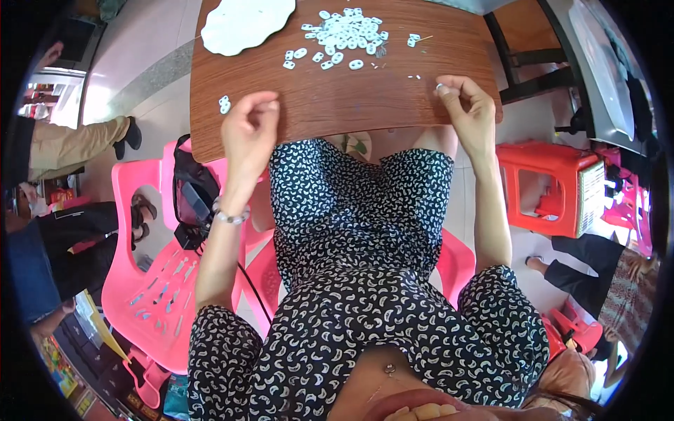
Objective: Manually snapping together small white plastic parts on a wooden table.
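On the brown wooden table (351,105) lies a pile of small white plastic pieces with dark holes (349,31). My left hand (249,137) is over the table's near left edge, fingers curled and thumb close to the index finger; whatever is between them is hidden. Beside it lies a pair of white pieces (225,104). Near the right edge my right hand (470,109) pinches a small white piece (440,86) between thumb and index finger. Just beyond it are tiny white bits (414,76). Farther back, white pieces (413,40) lie with a thin yellowish stick.
A white wavy-edged tray (246,24) is at the table's far left. A pink chair (158,295) with a black bag (195,193) stands to my left, a red stool (551,186) to my right. Other people are on both sides.
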`<state>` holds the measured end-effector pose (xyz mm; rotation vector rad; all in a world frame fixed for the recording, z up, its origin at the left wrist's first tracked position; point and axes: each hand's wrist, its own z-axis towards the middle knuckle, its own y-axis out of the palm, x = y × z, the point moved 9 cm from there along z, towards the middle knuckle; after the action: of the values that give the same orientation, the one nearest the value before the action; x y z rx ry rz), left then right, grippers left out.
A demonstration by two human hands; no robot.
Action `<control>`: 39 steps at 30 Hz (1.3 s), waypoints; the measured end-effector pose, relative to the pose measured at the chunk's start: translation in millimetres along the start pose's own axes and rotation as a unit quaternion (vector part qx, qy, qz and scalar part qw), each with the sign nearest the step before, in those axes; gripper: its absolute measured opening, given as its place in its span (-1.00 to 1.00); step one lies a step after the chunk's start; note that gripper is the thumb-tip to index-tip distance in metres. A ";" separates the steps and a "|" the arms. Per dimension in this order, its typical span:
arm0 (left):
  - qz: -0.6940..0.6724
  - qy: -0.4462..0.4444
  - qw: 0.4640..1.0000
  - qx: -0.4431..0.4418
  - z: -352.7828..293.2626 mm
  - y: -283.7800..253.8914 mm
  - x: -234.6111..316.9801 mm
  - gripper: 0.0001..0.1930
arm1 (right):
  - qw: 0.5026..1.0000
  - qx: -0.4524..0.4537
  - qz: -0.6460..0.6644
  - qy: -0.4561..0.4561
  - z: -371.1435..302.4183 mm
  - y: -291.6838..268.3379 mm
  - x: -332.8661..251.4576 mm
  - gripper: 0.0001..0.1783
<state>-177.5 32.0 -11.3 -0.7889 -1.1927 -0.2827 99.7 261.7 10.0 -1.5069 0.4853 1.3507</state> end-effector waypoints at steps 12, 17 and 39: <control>0.161 0.238 0.951 -0.113 53.0 149.0 85.7 -0.83 | 0.998 0.034 -0.013 0.045 -31.3 -27.5 14.7 -0.80; 0.245 0.234 0.935 -0.107 49.5 162.7 87.0 -0.82 | 0.995 0.023 -0.065 -0.066 5.3 -33.5 -4.6 -0.82; -0.213 -0.037 0.974 -0.070 32.7 117.9 46.5 -0.86 | 0.876 -0.119 -0.423 -0.199 143.0 76.2 -7.4 -0.65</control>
<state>-114.7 146.8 -11.2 -0.6621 -1.4203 -0.7024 -35.8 350.9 5.5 -1.3224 -0.5803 0.9660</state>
